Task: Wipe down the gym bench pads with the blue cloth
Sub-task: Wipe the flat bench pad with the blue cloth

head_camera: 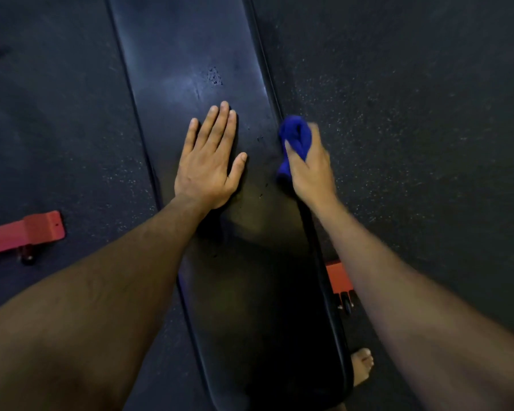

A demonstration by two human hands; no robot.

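A long black bench pad (190, 54) runs from the top of the view down to the bottom centre. My left hand (209, 157) lies flat on its top, fingers straight and pointing away from me. My right hand (309, 167) grips a bunched blue cloth (294, 134) and holds it against the pad's right side edge. A few small wet specks show on the pad's surface beyond my left hand.
Dark speckled rubber floor (413, 114) surrounds the bench. A red metal frame foot (27, 232) sticks out at the left, and another red part (337, 277) shows under the pad at the right. My bare foot (362, 366) stands beside the bench's near right side.
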